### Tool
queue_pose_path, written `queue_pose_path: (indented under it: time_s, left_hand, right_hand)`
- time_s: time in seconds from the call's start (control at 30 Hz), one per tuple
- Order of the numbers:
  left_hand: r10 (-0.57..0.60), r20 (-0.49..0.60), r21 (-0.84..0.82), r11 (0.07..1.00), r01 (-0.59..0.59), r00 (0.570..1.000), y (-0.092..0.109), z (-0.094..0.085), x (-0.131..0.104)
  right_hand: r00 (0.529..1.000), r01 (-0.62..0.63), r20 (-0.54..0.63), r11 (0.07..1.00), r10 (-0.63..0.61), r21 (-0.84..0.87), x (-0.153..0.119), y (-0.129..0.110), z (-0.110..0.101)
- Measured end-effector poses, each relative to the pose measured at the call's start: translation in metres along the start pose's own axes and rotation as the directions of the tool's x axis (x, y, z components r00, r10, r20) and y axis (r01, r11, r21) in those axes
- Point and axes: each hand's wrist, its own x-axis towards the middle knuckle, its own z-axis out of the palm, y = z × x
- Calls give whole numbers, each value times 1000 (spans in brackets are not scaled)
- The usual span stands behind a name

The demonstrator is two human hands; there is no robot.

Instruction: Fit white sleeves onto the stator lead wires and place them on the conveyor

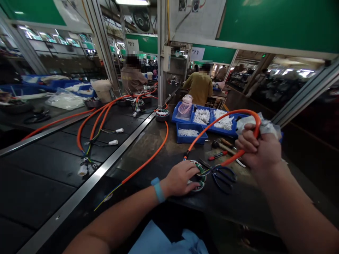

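Observation:
My right hand (261, 148) is closed round a thick orange cable (225, 116), raised over the right side of the bench. The cable bends in a loop from the fist down to a round unit with a green circuit board (202, 176). My left hand (182, 178) grips that unit at its left side, thumb and fingers over its rim, hiding part of it. Thin coloured wires run from the cable's stripped end toward the board. Dark-handled pliers (224, 176) lie just right of the unit, partly under the wires.
Blue bins (192, 133) of small white parts stand behind my hands. A red marker (217, 155) and a hammer (225, 144) lie nearby. Another round unit (162, 115) with orange cable sits by the post. Left is a conveyor (60, 155) behind a metal rail. Two people work farther back.

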Motion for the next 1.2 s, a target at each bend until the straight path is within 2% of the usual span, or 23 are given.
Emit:
queue_pose_path:
  time_s: [0.07, 0.13, 0.23, 0.33, 0.4, 0.5, 0.57, 0.6, 0.67, 0.73, 0.77, 0.8, 0.83, 0.87, 0.9, 0.93, 0.97, 1.0, 1.03, 1.07, 1.1, 1.17, 1.2]
  left_hand:
    - [29, -82, -12, 999, -30, 996, 0, 6, -16]
    - [5, -123, -13, 1000, -7, 992, -4, 9, -22]
    - [-18, -55, 2, 1000, 18, 998, -12, 10, -19]
    - [43, 18, 18, 999, -43, 999, -14, 13, -14]
    - [39, -27, 27, 999, -38, 999, -12, 19, -15]
    - [-63, -158, 2, 998, 64, 985, -8, 33, -15]
    - [-167, -212, -92, 984, 151, 963, -5, 37, -13]
    - [-236, -230, -188, 963, 195, 944, -4, 37, -12]
    - [-383, -241, -414, 872, 262, 892, 0, 32, -11]
    - [-514, -223, -634, 722, 277, 828, 6, 21, -12]
    - [-574, -203, -745, 617, 255, 793, 10, 14, -14]
    - [-627, -176, -845, 491, 210, 759, 13, 6, -16]
    - [-669, -143, -926, 351, 140, 729, 16, -2, -18]
    - [-706, -110, -979, 198, 46, 700, 19, -11, -19]
    - [-732, -91, -996, 72, -56, 675, 20, -20, -21]
    - [-751, -93, -989, -4, -145, 653, 20, -29, -22]
    - [-765, -104, -974, -51, -222, 635, 19, -38, -22]
    - [-778, -116, -955, -84, -285, 617, 17, -45, -22]
    - [-793, -121, -934, -113, -338, 598, 15, -51, -21]
    - [-808, -115, -911, -146, -385, 578, 13, -55, -20]
    - [-822, -99, -887, -183, -424, 561, 10, -58, -18]
    - [-850, -51, -840, -247, -484, 524, 4, -59, -16]
    - [-863, -24, -823, -270, -500, 505, 0, -58, -16]
  right_hand:
    - [999, 42, 2, 996, -42, -76, 3, 6, -11]
    - [996, 86, -8, 985, -89, -151, 8, 11, -23]
    - [990, 108, -65, 978, -121, -178, 16, 16, -35]
    - [985, 82, -145, 991, -98, -108, 18, 22, -35]
    - [981, 62, -180, 997, -71, -55, 15, 28, -27]
    - [985, 22, -173, 1000, -17, 22, 11, 36, -1]
    - [992, -30, -123, 996, 41, 85, 15, 41, 20]
    - [994, -59, -87, 992, 68, 108, 20, 43, 30]
    - [992, -126, 8, 987, 126, 94, 31, 47, 47]
    - [963, -221, 150, 974, 226, -51, 39, 49, 56]
    - [920, -264, 251, 948, 303, -177, 40, 50, 58]
    - [847, -286, 362, 907, 390, -308, 37, 50, 56]
    - [752, -277, 466, 865, 465, -418, 30, 51, 52]
    - [672, -246, 541, 842, 505, -481, 20, 52, 47]
    - [651, -206, 580, 850, 489, -484, 7, 54, 41]
    - [690, -171, 586, 882, 425, -439, -8, 57, 35]
    - [795, -125, 518, 921, 316, -369, -25, 63, 30]
    - [899, -57, 401, 955, 175, -290, -42, 71, 28]
    - [943, -33, 311, 963, 119, -268, -61, 81, 28]
    - [946, -75, 280, 953, 160, -294, -79, 93, 32]
    - [913, -151, 317, 936, 255, -319, -96, 105, 36]
    - [783, -318, 384, 846, 489, -428, -128, 127, 44]
    - [719, -385, 368, 778, 590, -496, -143, 135, 44]
